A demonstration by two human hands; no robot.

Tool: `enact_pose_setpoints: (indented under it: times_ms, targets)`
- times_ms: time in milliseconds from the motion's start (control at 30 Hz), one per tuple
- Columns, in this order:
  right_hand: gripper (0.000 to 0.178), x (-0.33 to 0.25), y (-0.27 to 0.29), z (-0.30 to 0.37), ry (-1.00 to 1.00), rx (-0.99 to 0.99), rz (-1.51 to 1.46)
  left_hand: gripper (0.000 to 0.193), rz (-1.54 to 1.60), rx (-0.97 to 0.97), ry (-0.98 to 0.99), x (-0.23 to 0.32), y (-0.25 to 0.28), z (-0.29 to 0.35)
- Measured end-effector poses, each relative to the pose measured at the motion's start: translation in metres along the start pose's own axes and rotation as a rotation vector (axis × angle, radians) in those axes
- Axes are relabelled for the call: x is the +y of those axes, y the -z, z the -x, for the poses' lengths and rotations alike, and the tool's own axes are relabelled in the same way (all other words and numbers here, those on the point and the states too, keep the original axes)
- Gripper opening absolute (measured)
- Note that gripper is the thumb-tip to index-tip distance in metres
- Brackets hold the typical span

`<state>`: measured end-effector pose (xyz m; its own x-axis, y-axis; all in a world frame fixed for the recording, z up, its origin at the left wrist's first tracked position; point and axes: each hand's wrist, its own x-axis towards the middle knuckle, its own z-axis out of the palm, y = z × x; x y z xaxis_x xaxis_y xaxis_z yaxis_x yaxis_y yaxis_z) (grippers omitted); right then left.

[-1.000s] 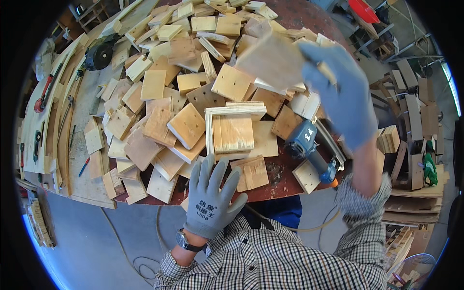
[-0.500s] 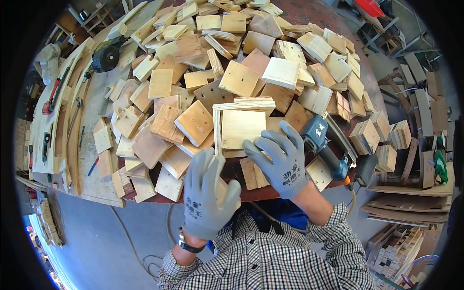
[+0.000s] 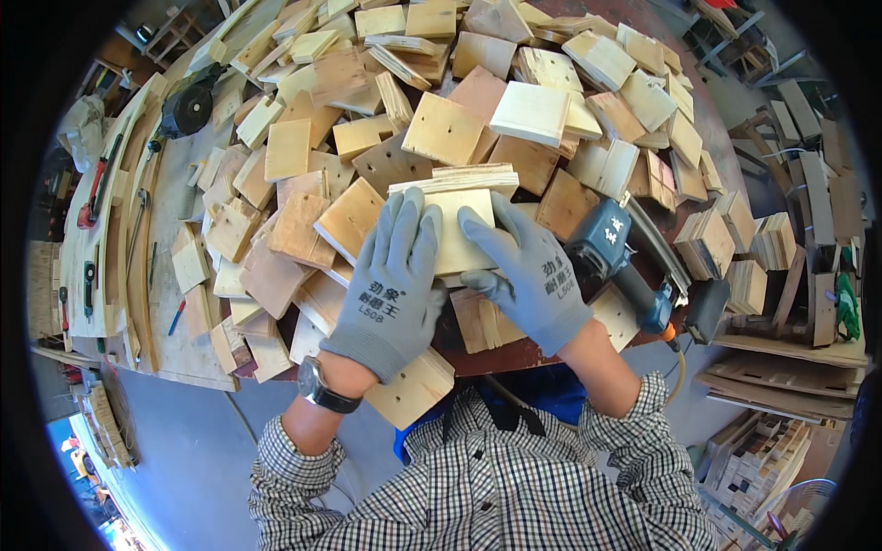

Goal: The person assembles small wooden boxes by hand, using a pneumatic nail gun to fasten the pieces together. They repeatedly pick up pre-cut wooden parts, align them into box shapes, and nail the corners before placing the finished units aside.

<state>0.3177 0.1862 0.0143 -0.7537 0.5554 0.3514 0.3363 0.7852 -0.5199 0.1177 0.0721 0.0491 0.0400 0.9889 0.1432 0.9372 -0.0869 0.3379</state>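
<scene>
A pale square wooden block [image 3: 466, 223] lies in front of me with a stack of plywood strips [image 3: 473, 178] along its far edge. At its left side my left hand [image 3: 393, 280], in a grey glove, presses with fingers long and close together, covering that edge. My right hand [image 3: 535, 274], gloved alike, grips the right side, its fingertips on the block's top and thumb at the near edge. Another wooden block with small holes [image 3: 415, 387] juts out below my left wrist. Right of my right hand rests a blue nail gun [image 3: 602, 241].
A large heap of wooden blocks [image 3: 446, 129] covers the dark red table [image 3: 487, 364]. On the left board lie a black round-bodied tool [image 3: 190, 110], a red-handled tool [image 3: 92, 204] and a blue pen [image 3: 176, 317]. Block stacks [image 3: 706, 243] stand at right.
My left hand has moved up and onto the block's left side, covering the upright plywood strip there. My right hand has closed in on its right side.
</scene>
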Motion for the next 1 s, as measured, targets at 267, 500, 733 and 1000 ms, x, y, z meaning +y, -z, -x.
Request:
enact_pose_setpoints:
  times_ms: [267,500,733,1000]
  targets:
    - [0.074,0.012,0.012,-0.010,0.047,-0.067,0.016,0.094,0.082,0.009,-0.066,-0.028,0.009,-0.004]
    - [0.063,0.016,0.027,-0.019,0.027,-0.179,0.023,0.094,0.353,-0.060,-0.030,-0.047,0.020,-0.001]
    - [0.057,0.005,0.067,-0.021,-0.232,-0.137,-0.380,0.090,0.255,0.187,0.009,-0.038,0.022,0.005]
    - [0.063,-0.014,0.078,0.005,-0.422,0.319,-0.716,0.074,-0.242,0.004,-0.037,-0.010,0.018,-0.015]
